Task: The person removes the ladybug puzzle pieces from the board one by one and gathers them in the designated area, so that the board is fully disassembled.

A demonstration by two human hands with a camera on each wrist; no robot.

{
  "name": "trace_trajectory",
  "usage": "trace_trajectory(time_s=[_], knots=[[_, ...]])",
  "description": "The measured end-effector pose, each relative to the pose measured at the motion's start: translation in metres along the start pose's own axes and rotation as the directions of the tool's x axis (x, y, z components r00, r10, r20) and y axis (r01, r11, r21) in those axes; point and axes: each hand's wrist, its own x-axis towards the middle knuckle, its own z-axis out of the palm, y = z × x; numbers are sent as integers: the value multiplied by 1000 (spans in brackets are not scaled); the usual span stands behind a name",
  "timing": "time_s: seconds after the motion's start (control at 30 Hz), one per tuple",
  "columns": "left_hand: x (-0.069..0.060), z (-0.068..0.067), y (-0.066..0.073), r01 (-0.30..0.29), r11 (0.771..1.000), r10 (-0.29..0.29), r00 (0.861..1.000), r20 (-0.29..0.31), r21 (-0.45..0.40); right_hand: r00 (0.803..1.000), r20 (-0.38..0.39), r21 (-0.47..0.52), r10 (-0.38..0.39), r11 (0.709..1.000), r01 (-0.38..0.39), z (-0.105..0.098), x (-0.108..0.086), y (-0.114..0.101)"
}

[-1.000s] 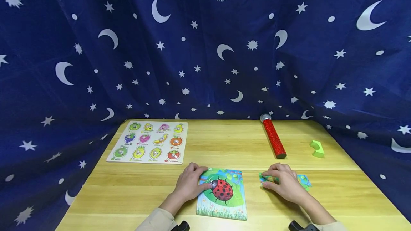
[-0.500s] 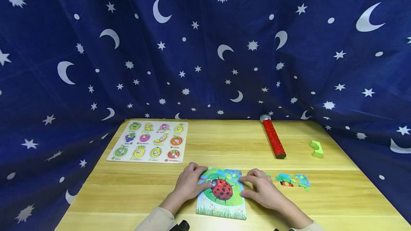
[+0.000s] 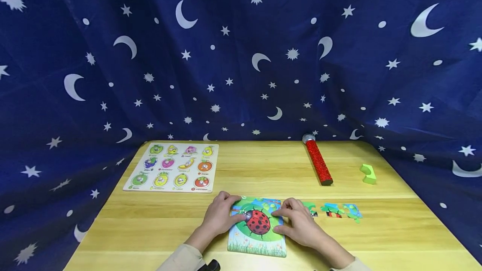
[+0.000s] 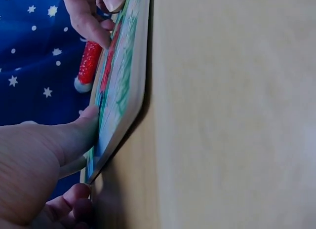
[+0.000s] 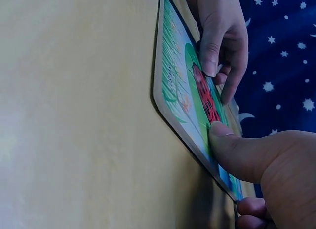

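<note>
A square ladybug puzzle board point(image 3: 258, 244) lies flat on the table in the head view, its picture a red ladybug on a green leaf above grass. My left hand point(image 3: 220, 215) holds its left edge, thumb on the picture beside the ladybug's head. At the opposite edge, my right hand point(image 3: 299, 226) grips the board with the thumb on top; the right wrist view shows curled fingers point(image 5: 252, 207) at the rim. Loose jigsaw pieces lie in a row beyond the right hand: a partly hidden green one point(image 3: 310, 206), a green and red one point(image 3: 332, 210) and a blue-green one point(image 3: 352, 211).
A fruit peg puzzle point(image 3: 171, 166) lies at the back left of the wooden table point(image 3: 376, 237). Toward the back right are a red glittery toy microphone point(image 3: 318, 160) and a lime-green notched block point(image 3: 368, 174). Behind the table hangs a dark blue curtain point(image 3: 241, 37) with moons and stars.
My right hand has left the loose pieces and moved left to the board's right edge, where it now grips. The left hand keeps its hold on the board. The whole view has shifted slightly.
</note>
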Motion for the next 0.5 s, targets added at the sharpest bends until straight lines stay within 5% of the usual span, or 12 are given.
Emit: trace_trajectory(time_s=[0.5], knots=[[-6,3,9,-44,998,44,999,-1,51,1000,-27,14,6,1000,-6,4,3,0]])
